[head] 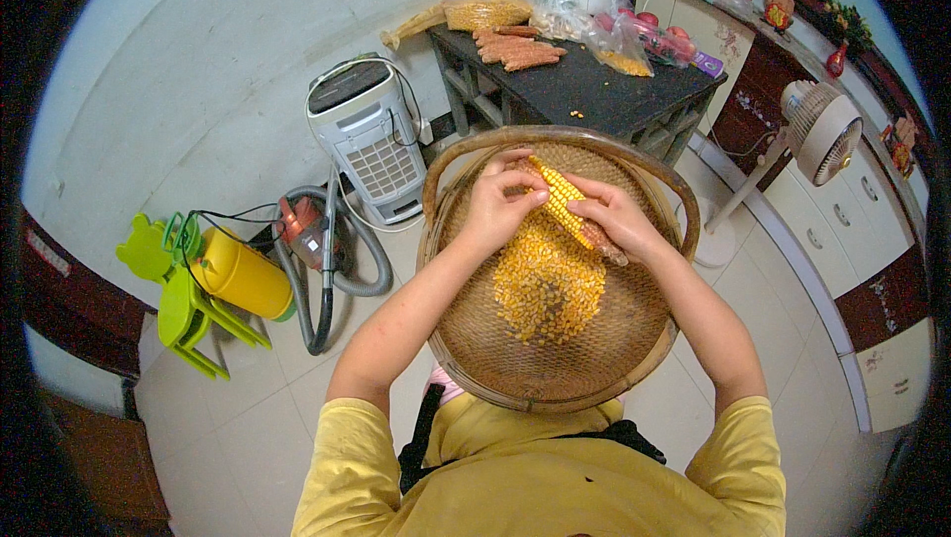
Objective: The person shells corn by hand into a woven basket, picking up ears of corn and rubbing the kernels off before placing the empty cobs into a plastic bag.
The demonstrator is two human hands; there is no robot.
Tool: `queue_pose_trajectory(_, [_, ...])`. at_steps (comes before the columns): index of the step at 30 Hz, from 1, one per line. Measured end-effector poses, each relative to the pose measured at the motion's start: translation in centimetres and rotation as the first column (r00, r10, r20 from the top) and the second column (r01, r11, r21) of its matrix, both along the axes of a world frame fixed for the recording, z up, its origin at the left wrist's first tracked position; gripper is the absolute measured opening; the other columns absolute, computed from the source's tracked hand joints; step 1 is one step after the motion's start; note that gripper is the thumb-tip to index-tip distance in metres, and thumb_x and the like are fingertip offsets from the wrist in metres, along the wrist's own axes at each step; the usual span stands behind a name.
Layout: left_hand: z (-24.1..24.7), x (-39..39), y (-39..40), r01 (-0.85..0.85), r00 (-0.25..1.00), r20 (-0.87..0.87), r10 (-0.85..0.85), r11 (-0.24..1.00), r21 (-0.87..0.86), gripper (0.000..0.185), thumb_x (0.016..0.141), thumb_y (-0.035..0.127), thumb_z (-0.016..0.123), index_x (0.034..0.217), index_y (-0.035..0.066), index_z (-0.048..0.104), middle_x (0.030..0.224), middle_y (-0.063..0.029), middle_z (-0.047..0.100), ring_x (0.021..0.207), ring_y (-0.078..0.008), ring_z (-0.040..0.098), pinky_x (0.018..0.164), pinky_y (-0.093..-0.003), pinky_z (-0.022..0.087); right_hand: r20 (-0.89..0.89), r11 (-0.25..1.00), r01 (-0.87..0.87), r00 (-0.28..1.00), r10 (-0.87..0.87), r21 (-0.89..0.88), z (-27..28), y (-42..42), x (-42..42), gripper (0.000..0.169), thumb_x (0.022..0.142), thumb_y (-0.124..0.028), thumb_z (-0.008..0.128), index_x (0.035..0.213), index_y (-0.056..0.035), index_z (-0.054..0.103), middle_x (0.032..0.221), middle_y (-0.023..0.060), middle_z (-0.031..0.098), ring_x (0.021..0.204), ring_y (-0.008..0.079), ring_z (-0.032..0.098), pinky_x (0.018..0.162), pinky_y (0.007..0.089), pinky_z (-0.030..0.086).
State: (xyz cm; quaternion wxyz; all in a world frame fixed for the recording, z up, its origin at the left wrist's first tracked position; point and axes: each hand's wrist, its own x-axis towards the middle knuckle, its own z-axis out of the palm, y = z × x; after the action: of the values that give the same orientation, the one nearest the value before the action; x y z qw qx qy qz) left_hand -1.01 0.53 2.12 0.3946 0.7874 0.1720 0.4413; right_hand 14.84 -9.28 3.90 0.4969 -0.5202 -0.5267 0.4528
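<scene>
A corn cob with yellow kernels is held between my two hands above a round woven basket. My left hand has its fingers at the upper left side of the cob. My right hand grips the cob near its lower end, where a reddish stripped part shows. Beneath the hands, loose corn kernels lie heaped in the basket. The basket has an arched wooden handle at its far side and rests at my lap.
Ahead stands a black table with stripped cobs and a plastic bag of kernels. An air cooler, a vacuum cleaner, a yellow sprayer tank and a green chair are to the left. A fan is right.
</scene>
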Motion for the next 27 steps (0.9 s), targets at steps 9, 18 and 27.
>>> queue_pose_trajectory(9, [-0.1,0.4,-0.1,-0.091,0.995,-0.024,0.092,0.995,0.04,0.009,0.065,0.002,0.064,0.074,0.003,0.06,0.111,-0.0131,0.045,0.103,-0.0249,0.045,0.08,-0.0309,0.044,0.039,0.999,0.026,0.999,-0.027,0.02,-1.4,0.8,0.4,0.047,0.079,-0.014,0.055,0.121,-0.0005,0.04,0.095,0.003,0.056,0.077,0.0052,0.051,0.067,0.0179,0.041])
queue_pose_trajectory(18, [-0.7,0.7,0.7,-0.092,0.996,0.006,0.092,0.995,0.027,0.01,0.063,0.002,0.065,0.073,0.002,0.061,0.102,-0.0126,0.052,0.096,-0.0258,0.049,0.084,-0.0322,0.039,0.092,0.997,0.055,0.995,-0.05,-0.051,-0.2,0.3,-0.1,0.045,0.079,-0.014,0.054,0.119,0.001,0.041,0.106,0.0047,0.053,0.092,0.008,0.047,0.081,0.0214,0.036])
queue_pose_trajectory(27, [-0.8,-0.2,2.1,0.085,0.996,0.0,-0.085,0.995,0.05,0.005,0.07,0.01,0.061,0.073,0.005,0.062,0.115,-0.0109,0.045,0.11,-0.0239,0.039,0.092,-0.0348,0.03,0.031,0.99,0.1,0.995,-0.097,-0.104,0.6,0.0,-0.2,0.045,0.079,-0.018,0.053,0.117,0.0034,0.043,0.108,0.0073,0.052,0.094,0.0101,0.049,0.082,0.022,0.037])
